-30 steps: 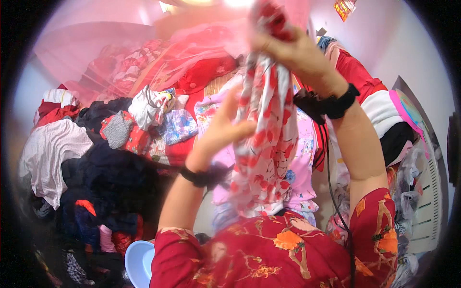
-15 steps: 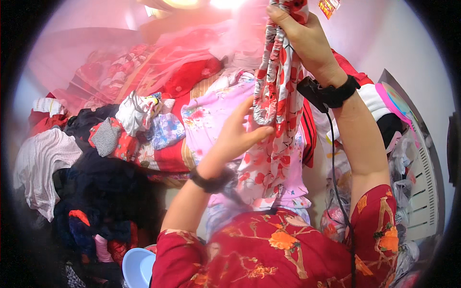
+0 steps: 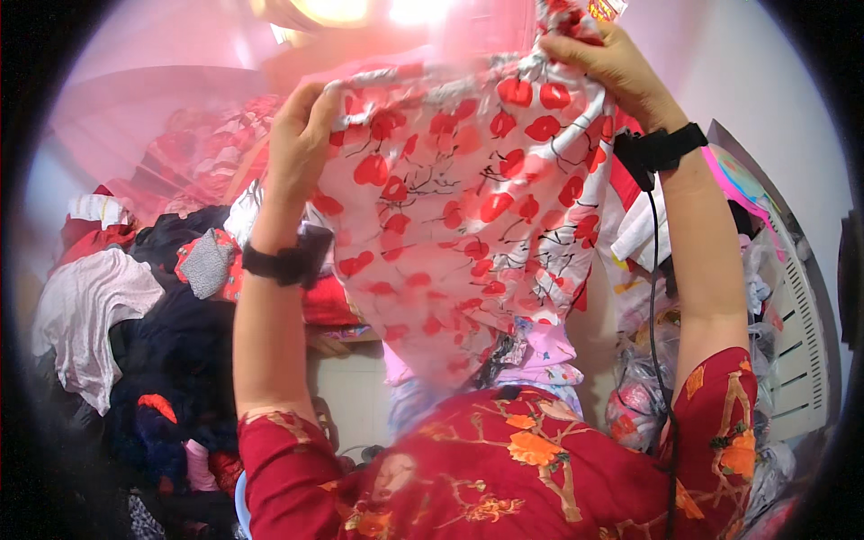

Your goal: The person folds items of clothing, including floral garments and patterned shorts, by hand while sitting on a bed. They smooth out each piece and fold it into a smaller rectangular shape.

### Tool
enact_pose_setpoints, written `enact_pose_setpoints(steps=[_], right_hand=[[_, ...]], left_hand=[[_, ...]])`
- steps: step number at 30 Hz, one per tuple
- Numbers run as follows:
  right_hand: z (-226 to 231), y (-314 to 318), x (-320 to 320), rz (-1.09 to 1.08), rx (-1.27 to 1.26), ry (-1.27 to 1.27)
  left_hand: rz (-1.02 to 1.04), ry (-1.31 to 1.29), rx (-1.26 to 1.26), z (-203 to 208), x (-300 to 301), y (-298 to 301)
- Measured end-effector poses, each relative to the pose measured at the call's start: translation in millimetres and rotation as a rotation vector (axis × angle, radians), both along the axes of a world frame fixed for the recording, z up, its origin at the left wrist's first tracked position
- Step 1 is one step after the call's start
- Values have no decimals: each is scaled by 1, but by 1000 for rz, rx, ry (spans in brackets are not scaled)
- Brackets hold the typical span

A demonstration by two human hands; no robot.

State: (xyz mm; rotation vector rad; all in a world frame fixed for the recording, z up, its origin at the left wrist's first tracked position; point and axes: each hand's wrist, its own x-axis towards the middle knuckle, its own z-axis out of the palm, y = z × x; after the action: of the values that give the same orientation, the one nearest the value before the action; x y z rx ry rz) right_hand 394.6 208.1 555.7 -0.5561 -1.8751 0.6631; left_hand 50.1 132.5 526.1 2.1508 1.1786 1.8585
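A white garment with a red cherry-like print (image 3: 459, 198) hangs spread between my two raised hands. My left hand (image 3: 301, 135) pinches its gathered upper edge at the left corner. At the upper right, my right hand (image 3: 616, 76) grips the bunched, elastic-looking edge near the other corner. The cloth droops in a point toward my lap and hides much of the bed behind it. Below its lower end, part of a pink-lilac flowered cloth (image 3: 544, 346) shows. Which piece of clothing the printed cloth is, I cannot tell.
On the left lie heaped clothes: a pale dotted shirt (image 3: 94, 306), dark garments (image 3: 180, 333) and a grey-and-red bundle (image 3: 207, 265). Pink netting (image 3: 180, 117) hangs behind. To the right are clear plastic bags (image 3: 634, 409) and a slotted pale panel (image 3: 792, 342). A black cable (image 3: 655, 297) runs from my right wrist.
My left hand has moved up and left and taken hold of the garment's edge. The cloth, bunched and hanging from my right hand before, is now stretched wide. My right hand has shifted right.
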Motion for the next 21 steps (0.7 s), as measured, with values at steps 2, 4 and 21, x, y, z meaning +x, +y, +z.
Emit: enact_pose_setpoints(steps=[2, 4, 21], right_hand=[[13, -21, 3, 117, -83, 175], [17, -18, 14, 67, -51, 201], [-115, -55, 26, 169, -65, -259]], left_hand=[[44, 174, 19, 13, 0, -19], [78, 347, 41, 23, 8, -38], [67, 575, -279, -65, -47, -90]])
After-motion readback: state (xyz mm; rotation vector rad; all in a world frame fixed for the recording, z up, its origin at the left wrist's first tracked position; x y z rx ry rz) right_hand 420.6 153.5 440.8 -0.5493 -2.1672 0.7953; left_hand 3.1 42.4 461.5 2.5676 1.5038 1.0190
